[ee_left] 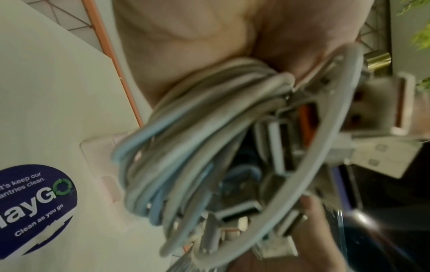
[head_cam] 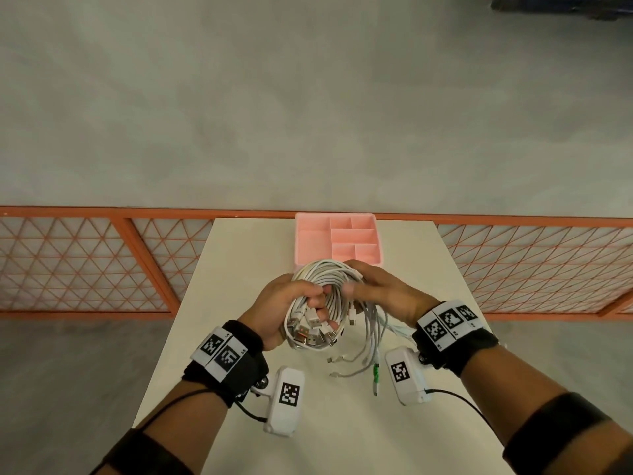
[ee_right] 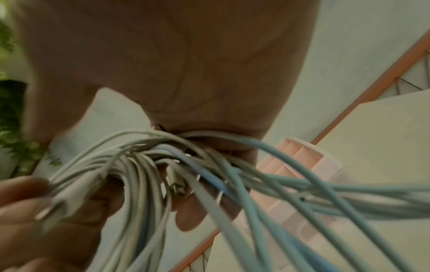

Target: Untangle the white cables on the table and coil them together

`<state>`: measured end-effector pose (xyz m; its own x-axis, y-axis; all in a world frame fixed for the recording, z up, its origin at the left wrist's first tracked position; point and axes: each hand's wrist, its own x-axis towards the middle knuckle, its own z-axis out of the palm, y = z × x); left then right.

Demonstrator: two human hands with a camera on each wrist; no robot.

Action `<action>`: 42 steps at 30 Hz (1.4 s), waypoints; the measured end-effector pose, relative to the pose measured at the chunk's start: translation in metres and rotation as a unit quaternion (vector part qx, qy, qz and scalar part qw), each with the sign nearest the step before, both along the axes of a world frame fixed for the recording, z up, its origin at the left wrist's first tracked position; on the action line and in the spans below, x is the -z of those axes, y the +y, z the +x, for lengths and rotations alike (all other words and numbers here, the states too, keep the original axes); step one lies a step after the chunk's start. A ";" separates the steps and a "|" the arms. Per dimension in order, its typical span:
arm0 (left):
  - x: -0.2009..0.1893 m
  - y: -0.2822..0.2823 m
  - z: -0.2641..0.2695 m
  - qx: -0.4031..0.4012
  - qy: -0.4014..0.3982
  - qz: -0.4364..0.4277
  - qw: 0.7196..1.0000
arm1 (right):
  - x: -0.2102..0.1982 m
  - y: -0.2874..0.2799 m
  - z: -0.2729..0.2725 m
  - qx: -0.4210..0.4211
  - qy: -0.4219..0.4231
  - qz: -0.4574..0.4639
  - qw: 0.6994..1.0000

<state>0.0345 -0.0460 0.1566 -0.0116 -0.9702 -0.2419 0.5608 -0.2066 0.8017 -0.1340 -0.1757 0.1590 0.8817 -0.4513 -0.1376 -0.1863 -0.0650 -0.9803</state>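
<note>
Left hand (head_cam: 284,303): we are curling its fingers around the near-left side of the coil, gripping the gathered plugs (head_cam: 310,332) low in the bundle, just left of centre in the head view.

Right hand (head_cam: 376,289): we are wrapping its fingers over the upper right of the loop, with the thumb pressing in on the strands from the near side.

White cables (head_cam: 329,279): we are holding them as one round coil, lifted off the table (head_cam: 239,255), in the centre of the frame. Several loose tails (head_cam: 368,341) are hanging down from the lower right of the coil, one carrying a green tag (head_cam: 376,371).

Handling, as we judge it: light, soft and springy; the smooth jackets are likely slippery, so loops will want to spread if the grip eases. The best hold looks to be across the whole bundle at two opposite sides, keeping the stiff plug ends trapped in the left palm; the dangling tails are likely needing to be wound in.

Pink tray (head_cam: 310,234): we are seeing it with its dividers, sitting at the far edge of the table, just beyond the coil.

Orange railing (head_cam: 102,214): running across the middle of the frame behind the table.
</note>
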 end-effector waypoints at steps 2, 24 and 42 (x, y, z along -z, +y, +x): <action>0.001 0.000 0.001 0.007 0.003 -0.002 1.000 | -0.002 -0.006 -0.003 -0.025 0.016 -0.036 0.999; -0.015 0.000 -0.030 -0.031 -0.026 -0.041 0.998 | 0.051 0.027 0.004 0.220 -0.050 -0.273 0.935; -0.010 -0.010 -0.037 -0.127 -0.012 -0.057 0.990 | 0.070 0.055 0.012 0.257 -0.070 -0.071 0.961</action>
<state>-0.0029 -0.0560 0.1666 0.2402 -0.9622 -0.1280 0.5633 0.0308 0.8257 -0.1224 -0.1202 0.0888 0.5420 -0.8381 0.0611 -0.0965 -0.1343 -0.9862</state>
